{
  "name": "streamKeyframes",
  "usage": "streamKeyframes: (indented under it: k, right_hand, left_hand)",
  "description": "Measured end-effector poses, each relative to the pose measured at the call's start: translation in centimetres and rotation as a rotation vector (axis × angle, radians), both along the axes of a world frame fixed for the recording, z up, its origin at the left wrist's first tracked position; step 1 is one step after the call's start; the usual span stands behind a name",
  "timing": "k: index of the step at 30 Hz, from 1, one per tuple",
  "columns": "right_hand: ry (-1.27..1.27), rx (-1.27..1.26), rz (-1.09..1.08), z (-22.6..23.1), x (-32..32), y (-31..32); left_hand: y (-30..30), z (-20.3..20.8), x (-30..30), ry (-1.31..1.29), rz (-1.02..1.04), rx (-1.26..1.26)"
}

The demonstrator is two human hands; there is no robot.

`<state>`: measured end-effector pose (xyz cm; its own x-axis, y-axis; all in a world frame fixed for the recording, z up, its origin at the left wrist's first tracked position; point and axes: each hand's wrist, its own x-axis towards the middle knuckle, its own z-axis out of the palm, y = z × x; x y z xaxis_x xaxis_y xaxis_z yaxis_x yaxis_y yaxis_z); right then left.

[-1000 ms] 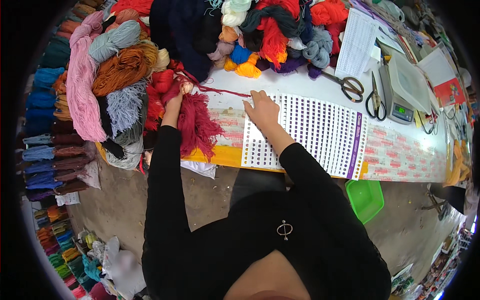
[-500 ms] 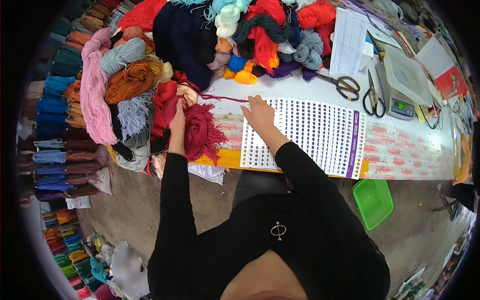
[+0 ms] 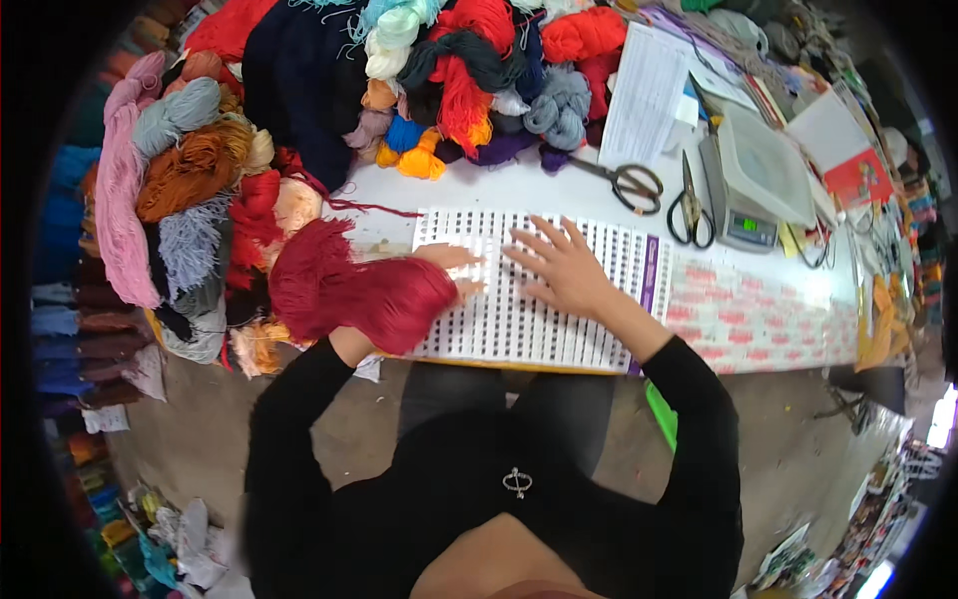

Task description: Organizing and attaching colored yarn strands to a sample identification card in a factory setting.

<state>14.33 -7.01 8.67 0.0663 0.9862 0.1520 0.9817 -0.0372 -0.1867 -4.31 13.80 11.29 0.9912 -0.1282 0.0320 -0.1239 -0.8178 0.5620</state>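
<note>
My left hand [image 3: 448,258] carries a dark red hank of yarn [image 3: 364,299] over the left part of a white sample card [image 3: 539,341]. The hank drapes across the palm and wrist, hiding much of the hand, and its frayed end hangs to the left. Only some fingers show past the yarn, slightly blurred. Flat on the middle of the card rests my right hand [image 3: 573,275], fingers spread and holding nothing. Rows of small dark swatches cover the card, which has a purple strip along its right side. A thin dark red strand [image 3: 377,208] trails to the card's upper left corner.
Piled yarn hanks [image 3: 195,170] crowd the left and back of the table. Two pairs of scissors [image 3: 691,215] lie beyond the card, beside a scale [image 3: 746,228] bearing a clear tray. A green basket [image 3: 660,417] stands below the table edge. Printed sheets [image 3: 639,95] lie behind.
My left hand has lifted the dark red hank from beside the pile and brought it right, over the card. My right hand has left the strand and spread flat on the card.
</note>
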Motion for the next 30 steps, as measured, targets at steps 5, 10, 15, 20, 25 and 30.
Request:
streamKeyframes:
  k: [5,10,15,20,25,30]
  right_hand:
    - [0.018,-0.073,0.172,-3.2,1.1,-1.5]
    - [0.149,-0.162,0.16,-3.9,2.0,-1.3]
    - [0.194,-0.157,0.154,-4.0,3.1,-1.5]
    - [0.184,-0.155,0.154,-4.1,3.4,-2.0]
    - [0.2,-0.173,0.109,-4.0,3.6,-3.0]
    - [0.21,-0.221,0.075,-3.3,4.2,-4.2]
  left_hand:
    - [-0.5,-4.9,0.8,0.102,-0.416,0.448]
    - [0.1,-5.8,2.2,0.258,-0.513,0.441]
    - [-0.3,-5.0,3.7,0.349,-0.552,0.443]
    - [-0.8,-5.6,3.5,0.33,-0.554,0.45]
    - [-1.5,-6.0,4.3,0.253,-0.565,0.475]
    - [-2.6,-6.0,5.2,0.221,-0.606,0.529]
